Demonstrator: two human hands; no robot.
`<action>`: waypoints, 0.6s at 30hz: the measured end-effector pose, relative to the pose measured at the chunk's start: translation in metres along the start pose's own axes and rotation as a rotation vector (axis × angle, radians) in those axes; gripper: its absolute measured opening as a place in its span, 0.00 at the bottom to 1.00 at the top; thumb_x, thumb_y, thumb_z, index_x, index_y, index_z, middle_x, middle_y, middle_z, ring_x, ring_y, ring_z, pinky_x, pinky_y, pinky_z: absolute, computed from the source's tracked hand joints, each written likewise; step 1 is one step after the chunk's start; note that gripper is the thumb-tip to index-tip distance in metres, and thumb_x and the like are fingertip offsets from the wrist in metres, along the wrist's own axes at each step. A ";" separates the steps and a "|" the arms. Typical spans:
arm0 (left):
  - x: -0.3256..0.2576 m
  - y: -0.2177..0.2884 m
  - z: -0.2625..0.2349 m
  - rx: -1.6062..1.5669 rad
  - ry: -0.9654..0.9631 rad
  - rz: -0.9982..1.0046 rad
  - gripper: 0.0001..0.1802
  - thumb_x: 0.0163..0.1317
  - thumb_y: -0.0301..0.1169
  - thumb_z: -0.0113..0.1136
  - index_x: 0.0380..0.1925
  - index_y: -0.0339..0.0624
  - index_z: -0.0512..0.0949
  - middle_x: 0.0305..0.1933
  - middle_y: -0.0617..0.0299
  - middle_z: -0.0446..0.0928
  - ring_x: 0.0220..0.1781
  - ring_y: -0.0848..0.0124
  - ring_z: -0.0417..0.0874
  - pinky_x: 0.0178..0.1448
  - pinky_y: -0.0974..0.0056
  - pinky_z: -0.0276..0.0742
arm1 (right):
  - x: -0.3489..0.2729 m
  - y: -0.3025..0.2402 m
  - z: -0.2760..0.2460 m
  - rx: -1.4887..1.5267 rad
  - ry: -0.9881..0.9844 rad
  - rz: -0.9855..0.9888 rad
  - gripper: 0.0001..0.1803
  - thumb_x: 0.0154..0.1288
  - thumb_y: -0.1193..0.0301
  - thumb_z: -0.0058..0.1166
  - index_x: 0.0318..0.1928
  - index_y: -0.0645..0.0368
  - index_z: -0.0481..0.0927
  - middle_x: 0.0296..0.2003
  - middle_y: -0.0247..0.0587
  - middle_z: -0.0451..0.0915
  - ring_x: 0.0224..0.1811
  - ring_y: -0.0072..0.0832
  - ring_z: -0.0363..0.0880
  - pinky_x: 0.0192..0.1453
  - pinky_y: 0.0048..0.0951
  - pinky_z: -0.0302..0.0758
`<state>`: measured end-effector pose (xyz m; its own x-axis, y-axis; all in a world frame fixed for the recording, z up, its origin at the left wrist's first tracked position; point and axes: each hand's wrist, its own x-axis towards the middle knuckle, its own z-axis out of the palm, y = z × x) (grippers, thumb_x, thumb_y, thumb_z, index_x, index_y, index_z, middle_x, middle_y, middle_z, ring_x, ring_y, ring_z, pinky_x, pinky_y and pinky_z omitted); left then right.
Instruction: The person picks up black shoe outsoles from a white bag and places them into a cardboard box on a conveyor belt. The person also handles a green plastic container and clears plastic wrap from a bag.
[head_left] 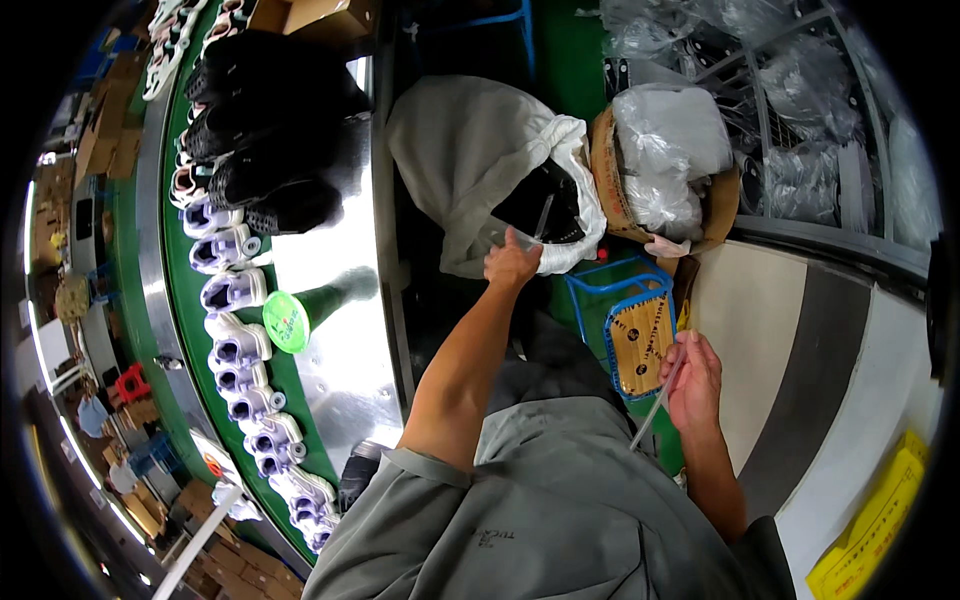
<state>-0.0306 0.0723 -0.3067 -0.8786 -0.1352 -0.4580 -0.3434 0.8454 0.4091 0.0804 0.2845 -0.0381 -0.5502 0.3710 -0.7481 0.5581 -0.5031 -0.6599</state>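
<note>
My left hand [511, 262] reaches forward to the mouth of a big white sack [470, 150] and pinches a thin clear plastic strip [541, 218] that sticks up from the dark contents [545, 205] inside. My right hand [692, 380] is held lower at the right, above the edge of a white and grey worktop [800, 360]. Its fingers are closed on a thin pale strip [652, 412] that hangs down and to the left.
A green conveyor belt [185, 300] at the left carries a row of white and lilac shoes [235, 345] and black shoes [260, 130]. A green-lidded tub [286, 321] stands on the steel rim. A blue stool with a wooden seat [638, 345], a cardboard box of plastic bags [660, 165].
</note>
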 end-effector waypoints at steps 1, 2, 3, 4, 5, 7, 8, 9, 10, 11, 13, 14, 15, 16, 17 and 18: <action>-0.003 0.022 -0.021 0.201 0.060 0.092 0.30 0.68 0.45 0.59 0.66 0.42 0.72 0.47 0.49 0.84 0.47 0.47 0.85 0.56 0.54 0.78 | 0.005 0.002 -0.001 -0.026 0.017 0.006 0.13 0.78 0.59 0.50 0.44 0.56 0.76 0.26 0.33 0.74 0.25 0.22 0.73 0.28 0.25 0.71; -0.004 0.027 -0.031 0.003 -0.105 0.169 0.31 0.68 0.45 0.61 0.66 0.41 0.71 0.46 0.51 0.84 0.44 0.50 0.85 0.52 0.56 0.79 | 0.011 0.003 0.001 -0.055 0.019 0.004 0.13 0.78 0.59 0.49 0.46 0.56 0.76 0.26 0.32 0.73 0.25 0.21 0.72 0.28 0.24 0.71; -0.008 0.027 -0.044 -0.197 -0.266 0.244 0.32 0.67 0.45 0.62 0.67 0.39 0.70 0.45 0.53 0.84 0.41 0.54 0.85 0.49 0.59 0.80 | 0.016 0.003 0.005 -0.087 0.017 0.001 0.13 0.78 0.60 0.48 0.48 0.56 0.76 0.26 0.32 0.73 0.25 0.20 0.72 0.29 0.23 0.70; -0.013 0.028 -0.058 -0.392 -0.424 0.324 0.33 0.67 0.45 0.63 0.67 0.38 0.70 0.44 0.55 0.83 0.39 0.58 0.85 0.45 0.61 0.80 | 0.020 0.002 0.012 -0.149 -0.078 0.004 0.14 0.78 0.60 0.50 0.52 0.57 0.75 0.26 0.32 0.73 0.24 0.20 0.72 0.28 0.22 0.70; -0.034 0.049 -0.095 -0.631 -0.669 0.181 0.34 0.67 0.45 0.64 0.66 0.37 0.70 0.40 0.59 0.82 0.35 0.66 0.82 0.39 0.66 0.77 | 0.023 0.001 0.016 -0.198 -0.146 0.009 0.16 0.77 0.61 0.51 0.56 0.57 0.74 0.26 0.32 0.74 0.24 0.20 0.71 0.28 0.22 0.71; -0.078 0.078 -0.165 -0.916 -0.965 -0.018 0.35 0.66 0.44 0.67 0.66 0.36 0.70 0.34 0.66 0.77 0.30 0.78 0.75 0.30 0.73 0.70 | 0.022 0.004 0.035 -0.266 -0.285 0.012 0.23 0.76 0.62 0.53 0.64 0.58 0.68 0.26 0.32 0.74 0.23 0.18 0.71 0.27 0.21 0.70; -0.091 0.079 -0.180 -0.965 -1.029 -0.058 0.35 0.65 0.44 0.68 0.66 0.36 0.71 0.31 0.68 0.75 0.29 0.82 0.72 0.27 0.74 0.66 | 0.019 0.008 0.048 -0.281 -0.345 0.013 0.27 0.76 0.63 0.54 0.69 0.58 0.65 0.26 0.32 0.75 0.23 0.17 0.71 0.27 0.19 0.70; -0.099 0.076 -0.189 -1.003 -1.049 -0.020 0.35 0.64 0.44 0.69 0.66 0.36 0.70 0.33 0.67 0.77 0.29 0.82 0.73 0.27 0.75 0.65 | 0.015 0.005 0.063 -0.371 -0.371 0.040 0.30 0.75 0.65 0.55 0.71 0.57 0.61 0.26 0.32 0.75 0.23 0.16 0.71 0.25 0.19 0.68; -0.105 0.073 -0.196 -1.045 -1.064 0.022 0.36 0.64 0.43 0.69 0.66 0.36 0.70 0.34 0.66 0.78 0.29 0.82 0.75 0.26 0.75 0.64 | 0.014 0.011 0.074 -0.349 -0.412 0.044 0.30 0.75 0.64 0.55 0.71 0.58 0.60 0.26 0.32 0.75 0.22 0.17 0.71 0.24 0.19 0.67; -0.111 0.072 -0.203 -1.088 -1.031 -0.020 0.27 0.65 0.37 0.68 0.59 0.36 0.75 0.36 0.63 0.81 0.30 0.79 0.78 0.26 0.75 0.63 | 0.013 0.011 0.082 -0.329 -0.478 0.110 0.31 0.75 0.63 0.55 0.71 0.59 0.60 0.26 0.33 0.75 0.22 0.17 0.70 0.23 0.19 0.67; -0.110 0.062 -0.211 -1.196 -1.058 -0.015 0.18 0.66 0.32 0.67 0.53 0.37 0.77 0.36 0.61 0.82 0.30 0.77 0.81 0.26 0.75 0.64 | 0.014 0.011 0.090 -0.273 -0.590 0.227 0.30 0.76 0.59 0.54 0.69 0.60 0.62 0.26 0.34 0.75 0.20 0.17 0.70 0.21 0.19 0.65; -0.108 0.058 -0.216 -1.247 -1.071 -0.019 0.14 0.66 0.30 0.66 0.49 0.37 0.78 0.36 0.61 0.83 0.30 0.76 0.82 0.26 0.75 0.65 | 0.013 0.009 0.093 -0.211 -0.631 0.270 0.29 0.76 0.58 0.53 0.69 0.59 0.64 0.26 0.34 0.75 0.20 0.18 0.70 0.21 0.19 0.65; -0.106 0.057 -0.221 -1.253 -1.089 -0.032 0.06 0.66 0.25 0.64 0.42 0.39 0.78 0.35 0.60 0.83 0.27 0.73 0.82 0.26 0.74 0.67 | 0.011 0.007 0.096 -0.145 -0.670 0.311 0.28 0.76 0.57 0.52 0.68 0.59 0.65 0.26 0.34 0.75 0.20 0.18 0.70 0.20 0.20 0.65; -0.104 0.055 -0.224 -1.229 -1.071 -0.062 0.06 0.66 0.25 0.64 0.42 0.39 0.78 0.34 0.60 0.83 0.26 0.73 0.81 0.26 0.74 0.67 | 0.010 0.006 0.096 -0.073 -0.705 0.347 0.28 0.77 0.55 0.51 0.67 0.58 0.66 0.26 0.35 0.75 0.19 0.19 0.70 0.20 0.20 0.65; -0.104 0.052 -0.225 -1.206 -1.066 -0.083 0.07 0.66 0.25 0.64 0.41 0.39 0.78 0.33 0.61 0.82 0.26 0.73 0.81 0.26 0.74 0.68 | 0.012 0.007 0.090 0.076 -0.773 0.398 0.26 0.77 0.54 0.50 0.66 0.57 0.69 0.29 0.37 0.79 0.22 0.21 0.76 0.22 0.22 0.69; -0.105 0.047 -0.229 -1.175 -1.065 -0.102 0.07 0.66 0.26 0.65 0.41 0.39 0.78 0.33 0.61 0.82 0.25 0.73 0.80 0.26 0.74 0.69 | 0.011 0.008 0.087 0.097 -0.752 0.448 0.25 0.77 0.56 0.50 0.66 0.57 0.69 0.30 0.38 0.81 0.24 0.22 0.77 0.24 0.23 0.71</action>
<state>-0.0306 0.0079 -0.0586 -0.3853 0.6709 -0.6335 -0.8816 -0.0647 0.4676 0.0248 0.2167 -0.0454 -0.5744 -0.4722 -0.6687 0.7832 -0.5547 -0.2810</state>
